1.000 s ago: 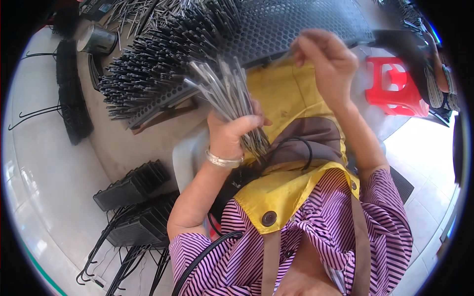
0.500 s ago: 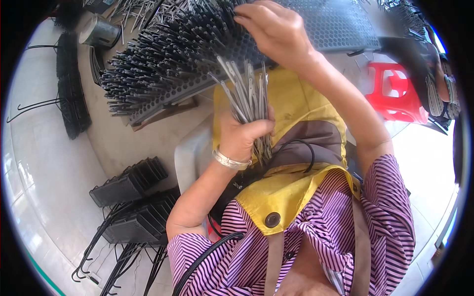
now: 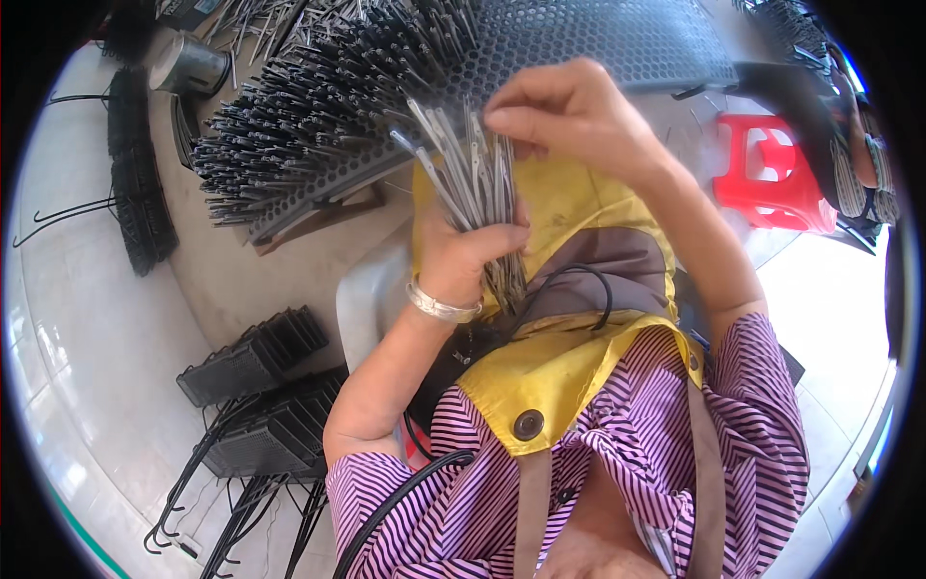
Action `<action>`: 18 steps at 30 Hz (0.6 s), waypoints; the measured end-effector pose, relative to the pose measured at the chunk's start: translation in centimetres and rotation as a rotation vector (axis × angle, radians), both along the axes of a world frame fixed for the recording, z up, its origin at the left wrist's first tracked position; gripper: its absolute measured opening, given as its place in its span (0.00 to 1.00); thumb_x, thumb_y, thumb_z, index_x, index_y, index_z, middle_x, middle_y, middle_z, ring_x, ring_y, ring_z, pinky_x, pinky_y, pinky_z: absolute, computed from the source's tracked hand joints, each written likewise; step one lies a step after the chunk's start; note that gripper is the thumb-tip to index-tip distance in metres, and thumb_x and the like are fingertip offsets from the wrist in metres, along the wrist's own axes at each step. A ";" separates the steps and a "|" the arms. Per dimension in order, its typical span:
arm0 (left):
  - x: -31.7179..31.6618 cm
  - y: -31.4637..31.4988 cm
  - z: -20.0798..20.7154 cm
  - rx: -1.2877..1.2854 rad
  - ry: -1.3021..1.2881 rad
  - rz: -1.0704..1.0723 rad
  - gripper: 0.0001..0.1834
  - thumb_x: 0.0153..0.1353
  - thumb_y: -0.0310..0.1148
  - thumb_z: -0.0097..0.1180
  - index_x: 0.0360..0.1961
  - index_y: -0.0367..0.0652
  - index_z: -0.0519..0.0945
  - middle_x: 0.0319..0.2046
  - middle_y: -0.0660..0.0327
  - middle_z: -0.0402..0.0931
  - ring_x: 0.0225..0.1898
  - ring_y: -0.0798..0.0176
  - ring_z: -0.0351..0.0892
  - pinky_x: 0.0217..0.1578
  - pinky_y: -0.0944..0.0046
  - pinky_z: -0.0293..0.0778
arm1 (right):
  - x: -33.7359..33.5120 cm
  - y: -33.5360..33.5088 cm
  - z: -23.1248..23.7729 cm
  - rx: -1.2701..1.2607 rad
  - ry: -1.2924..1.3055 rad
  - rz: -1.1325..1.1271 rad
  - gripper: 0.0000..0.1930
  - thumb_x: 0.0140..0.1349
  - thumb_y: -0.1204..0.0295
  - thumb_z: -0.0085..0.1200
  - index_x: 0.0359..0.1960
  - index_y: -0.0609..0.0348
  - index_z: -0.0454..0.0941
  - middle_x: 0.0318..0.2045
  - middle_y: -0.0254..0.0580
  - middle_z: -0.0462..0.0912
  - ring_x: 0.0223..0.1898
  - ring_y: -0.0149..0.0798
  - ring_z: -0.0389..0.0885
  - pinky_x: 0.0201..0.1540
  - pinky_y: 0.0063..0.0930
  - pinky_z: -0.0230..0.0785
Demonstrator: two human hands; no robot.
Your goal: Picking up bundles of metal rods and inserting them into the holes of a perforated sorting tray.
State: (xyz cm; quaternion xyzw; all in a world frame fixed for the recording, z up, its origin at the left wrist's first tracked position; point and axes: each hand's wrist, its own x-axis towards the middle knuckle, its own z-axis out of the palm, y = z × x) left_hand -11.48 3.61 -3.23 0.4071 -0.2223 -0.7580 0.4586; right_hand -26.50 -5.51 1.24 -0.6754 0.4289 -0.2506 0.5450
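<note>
A bundle of thin grey metal strips point(image 3: 475, 179), with small holes at their upper ends, is wrapped in my left hand point(image 3: 473, 253). Their tops fan out above my fist, and the lower ends poke out beneath it. My right hand point(image 3: 569, 116) is at the upper right of the bundle, thumb and fingers closed in a pinch by the strip tops. What lies between those fingertips is hidden. Beyond both hands, a dark perforated rack point(image 3: 598, 43) carries many upright strips point(image 3: 318, 121) in its left part, while bare holes show in its right part.
A yellow apron point(image 3: 569, 203) covers my lap. Black racks with hooks point(image 3: 265, 425) stand at lower left, and a metal can point(image 3: 190, 64) at far left. Loose strips point(image 3: 265, 24) lie beyond the rack. A red plastic stool point(image 3: 772, 179) is at right.
My right hand has come back from the upright strips on the rack to the top of the bundle. My left hand still grips the bundle and has barely shifted.
</note>
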 end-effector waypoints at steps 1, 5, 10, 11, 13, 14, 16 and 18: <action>-0.1 -0.1 0.1 -0.008 -0.004 -0.008 0.15 0.38 0.18 0.56 0.32 0.35 0.73 0.24 0.60 0.74 0.23 0.67 0.73 0.25 0.70 0.71 | -0.3 0.5 -0.2 0.073 -0.067 -0.040 0.09 0.55 0.71 0.54 0.28 0.67 0.77 0.20 0.35 0.78 0.20 0.23 0.72 0.23 0.15 0.64; 0.0 -0.1 -0.2 -0.018 -0.028 -0.097 0.17 0.38 0.18 0.56 0.35 0.37 0.72 0.26 0.60 0.74 0.25 0.67 0.73 0.25 0.70 0.71 | -1.2 0.6 0.1 0.089 -0.069 -0.149 0.08 0.55 0.71 0.53 0.28 0.67 0.77 0.21 0.35 0.78 0.20 0.24 0.72 0.23 0.15 0.64; 0.0 0.0 -0.3 0.003 0.031 -0.053 0.18 0.38 0.18 0.56 0.35 0.37 0.71 0.26 0.60 0.73 0.25 0.67 0.73 0.25 0.69 0.71 | -1.3 -1.7 0.9 -0.204 -0.225 -0.505 0.09 0.55 0.70 0.54 0.31 0.66 0.76 0.23 0.36 0.79 0.22 0.25 0.75 0.24 0.17 0.66; -0.1 0.1 -0.2 0.009 0.049 -0.055 0.18 0.38 0.18 0.56 0.35 0.37 0.71 0.26 0.60 0.73 0.25 0.67 0.73 0.25 0.69 0.72 | -0.5 -2.5 1.3 -0.314 -0.305 -0.534 0.02 0.55 0.78 0.50 0.29 0.64 0.73 0.18 0.43 0.75 0.16 0.34 0.75 0.18 0.22 0.67; -0.1 0.0 0.0 0.012 0.036 -0.057 0.18 0.37 0.18 0.56 0.34 0.37 0.71 0.25 0.60 0.73 0.25 0.68 0.73 0.24 0.69 0.71 | 0.3 -3.0 0.9 -0.465 -0.260 -0.540 0.02 0.55 0.79 0.49 0.29 0.64 0.73 0.19 0.43 0.76 0.17 0.30 0.75 0.19 0.19 0.67; -0.1 0.0 0.0 0.016 0.022 -0.059 0.18 0.37 0.18 0.56 0.34 0.37 0.71 0.25 0.60 0.73 0.24 0.68 0.73 0.24 0.70 0.71 | 0.7 -3.3 0.4 -0.614 -0.216 -0.544 0.02 0.56 0.79 0.48 0.30 0.65 0.73 0.21 0.42 0.77 0.17 0.26 0.75 0.20 0.17 0.68; -0.2 -0.1 -0.1 0.011 0.026 -0.060 0.19 0.36 0.17 0.56 0.35 0.35 0.70 0.24 0.58 0.72 0.23 0.65 0.73 0.23 0.68 0.71 | 1.2 -5.3 -2.1 -0.874 -0.415 -0.451 0.03 0.55 0.80 0.49 0.30 0.66 0.73 0.21 0.43 0.76 0.18 0.29 0.76 0.20 0.20 0.68; -0.3 -0.1 0.0 0.009 0.028 -0.059 0.20 0.35 0.16 0.55 0.35 0.34 0.70 0.24 0.56 0.72 0.22 0.63 0.73 0.23 0.66 0.71 | 1.2 -6.9 -3.1 -1.127 -0.616 -0.343 0.04 0.53 0.80 0.51 0.31 0.66 0.72 0.21 0.43 0.76 0.19 0.32 0.76 0.20 0.22 0.68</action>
